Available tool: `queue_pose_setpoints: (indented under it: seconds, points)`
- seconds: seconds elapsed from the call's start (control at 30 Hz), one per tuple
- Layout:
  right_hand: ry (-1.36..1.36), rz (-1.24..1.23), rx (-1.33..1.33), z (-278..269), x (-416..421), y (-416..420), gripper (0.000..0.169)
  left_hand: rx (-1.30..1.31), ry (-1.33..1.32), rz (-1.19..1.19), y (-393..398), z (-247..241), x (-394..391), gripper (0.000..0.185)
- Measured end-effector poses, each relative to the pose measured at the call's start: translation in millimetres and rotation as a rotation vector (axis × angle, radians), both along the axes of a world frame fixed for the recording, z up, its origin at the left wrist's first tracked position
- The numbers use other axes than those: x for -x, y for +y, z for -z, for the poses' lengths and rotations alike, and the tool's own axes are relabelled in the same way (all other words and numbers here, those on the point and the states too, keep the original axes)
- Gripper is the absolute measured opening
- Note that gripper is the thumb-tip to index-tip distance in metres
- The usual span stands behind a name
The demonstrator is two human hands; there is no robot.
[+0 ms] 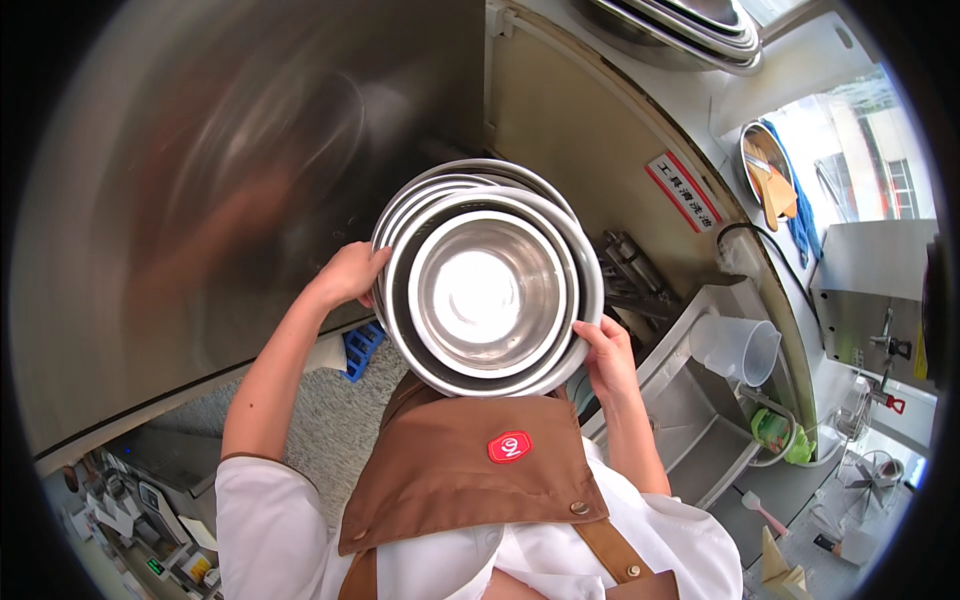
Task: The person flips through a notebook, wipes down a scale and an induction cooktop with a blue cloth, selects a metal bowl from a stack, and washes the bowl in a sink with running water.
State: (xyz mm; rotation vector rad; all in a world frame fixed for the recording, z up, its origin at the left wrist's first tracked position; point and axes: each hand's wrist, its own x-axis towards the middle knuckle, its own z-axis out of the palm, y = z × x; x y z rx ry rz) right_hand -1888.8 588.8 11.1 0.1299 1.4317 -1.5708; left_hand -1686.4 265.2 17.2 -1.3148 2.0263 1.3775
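A nested stack of stainless steel mixing bowls [487,292] is held up in front of my brown apron [465,472]. The bowls differ in size, and the smallest sits innermost with a bright reflection on its bottom. My left hand [351,274] grips the rims on the left side, thumb on top. On the lower right, my right hand [606,351] pinches the outer rim of the front bowl. The undersides of the stack and most of my fingers below the rims are hidden.
At left stands a large stainless steel panel [187,187]. To the right is a metal sink [705,450] with a clear plastic jug [735,349] by the faucet. More metal bowls [675,34] rest at the upper right, near a bowl of wooden utensils [766,172]. A blue plastic crate [362,351] is on the floor.
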Motion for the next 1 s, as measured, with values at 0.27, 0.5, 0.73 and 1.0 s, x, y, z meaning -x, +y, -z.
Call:
queue_pose_setpoints:
  seconds: [0.27,0.5,0.73,1.0]
  points:
    - [0.070,-0.068,-0.006,-24,-16,-19,0.009,0.016,0.260,-0.357,43,-8,-41,0.034]
    - [0.789,-0.205,0.000,-64,-36,-27,0.028,0.013,0.311,-0.589,84,-12,-118,0.028]
    - [0.930,-0.079,0.010,-41,-13,-31,0.032,0.096,0.479,-0.882,120,-25,-138,0.018]
    - [1.317,-0.492,-0.839,58,35,-79,0.051,0.133,0.449,-0.985,146,-31,-163,0.019]
